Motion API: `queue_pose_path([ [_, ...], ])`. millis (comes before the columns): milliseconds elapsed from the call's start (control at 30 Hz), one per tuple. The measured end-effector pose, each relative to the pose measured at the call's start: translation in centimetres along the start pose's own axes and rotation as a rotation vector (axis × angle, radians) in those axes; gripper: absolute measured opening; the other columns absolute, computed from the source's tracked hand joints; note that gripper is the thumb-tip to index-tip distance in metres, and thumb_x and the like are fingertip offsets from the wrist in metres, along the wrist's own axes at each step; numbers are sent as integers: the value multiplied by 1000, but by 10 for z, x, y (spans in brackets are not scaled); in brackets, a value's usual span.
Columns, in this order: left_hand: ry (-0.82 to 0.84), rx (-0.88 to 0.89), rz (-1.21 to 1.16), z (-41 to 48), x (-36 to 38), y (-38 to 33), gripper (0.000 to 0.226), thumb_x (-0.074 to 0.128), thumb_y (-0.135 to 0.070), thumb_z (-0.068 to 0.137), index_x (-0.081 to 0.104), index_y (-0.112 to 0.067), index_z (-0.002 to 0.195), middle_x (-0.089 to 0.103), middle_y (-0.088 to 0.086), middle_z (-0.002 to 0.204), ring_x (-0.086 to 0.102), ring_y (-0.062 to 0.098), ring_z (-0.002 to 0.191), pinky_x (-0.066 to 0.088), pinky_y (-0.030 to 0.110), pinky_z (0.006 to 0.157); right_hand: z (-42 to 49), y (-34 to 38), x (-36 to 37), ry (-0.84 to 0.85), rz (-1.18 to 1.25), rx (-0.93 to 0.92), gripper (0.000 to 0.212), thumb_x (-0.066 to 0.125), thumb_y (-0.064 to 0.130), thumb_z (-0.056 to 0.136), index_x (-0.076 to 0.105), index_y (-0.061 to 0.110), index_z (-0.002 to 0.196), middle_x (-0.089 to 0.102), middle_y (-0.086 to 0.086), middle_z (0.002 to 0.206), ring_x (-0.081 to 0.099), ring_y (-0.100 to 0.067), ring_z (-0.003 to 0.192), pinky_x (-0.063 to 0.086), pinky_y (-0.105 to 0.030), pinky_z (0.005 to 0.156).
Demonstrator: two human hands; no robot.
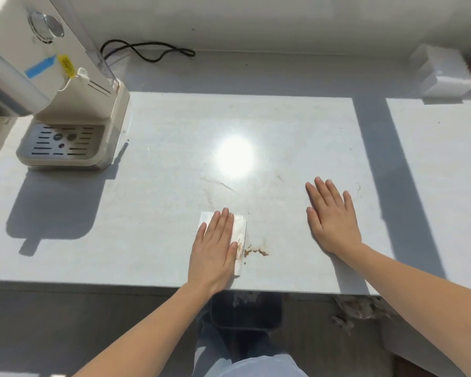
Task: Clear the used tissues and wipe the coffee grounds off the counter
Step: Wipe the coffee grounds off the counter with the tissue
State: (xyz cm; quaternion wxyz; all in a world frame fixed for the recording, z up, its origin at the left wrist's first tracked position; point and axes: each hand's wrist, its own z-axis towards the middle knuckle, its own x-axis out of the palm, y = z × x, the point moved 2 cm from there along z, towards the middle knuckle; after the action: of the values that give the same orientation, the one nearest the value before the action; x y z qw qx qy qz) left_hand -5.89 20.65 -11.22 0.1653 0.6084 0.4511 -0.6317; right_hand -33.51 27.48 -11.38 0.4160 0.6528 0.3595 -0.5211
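A folded white wipe point(241, 235) lies flat on the white counter point(147, 213) near its front edge, brown-stained along its right side. My left hand point(215, 248) presses flat on top of it, fingers together and extended. Just right of the wipe is a small smear of brown coffee grounds point(256, 252). Fainter streaks mark the counter further back point(218, 183). My right hand point(332, 216) rests flat on the counter to the right, fingers spread, holding nothing.
A cream coffee machine point(65, 104) with a drip tray stands at the back left, its black cord point(147, 51) looping along the wall. A white box point(443, 74) sits at the back right. Below the counter edge is a dark bin point(245, 311) holding crumpled tissue.
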Motion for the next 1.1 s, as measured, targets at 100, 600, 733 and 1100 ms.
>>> queue_pose_path([
  [100,48,93,27,9,8,-26,58,7,-40,95,-12,-25,148,-15,-11,157,-23,2,142,-20,25,114,1,0,0,-9,13,-3,57,18,41,96,16,30,151,11,6,161,2,-14,148,1,-44,119],
  [600,172,360,-21,15,17,-66,53,14,-33,99,7,-26,151,-4,-12,158,-12,4,145,-3,33,121,0,-2,3,-30,23,-23,57,17,43,96,14,31,152,10,6,161,1,-14,149,0,-44,120],
  [733,99,381,-247,15,9,-63,48,31,-19,98,32,-26,146,14,-11,158,3,3,146,4,28,120,0,-3,2,-20,25,-24,57,16,45,96,11,32,152,7,7,161,-2,-13,148,-2,-43,120],
  [1100,245,442,-219,16,14,-90,51,19,-34,98,25,-29,149,14,-11,158,-2,1,146,5,34,121,0,-3,1,-43,49,-25,55,26,40,98,15,31,152,10,7,161,2,-14,149,0,-43,120],
])
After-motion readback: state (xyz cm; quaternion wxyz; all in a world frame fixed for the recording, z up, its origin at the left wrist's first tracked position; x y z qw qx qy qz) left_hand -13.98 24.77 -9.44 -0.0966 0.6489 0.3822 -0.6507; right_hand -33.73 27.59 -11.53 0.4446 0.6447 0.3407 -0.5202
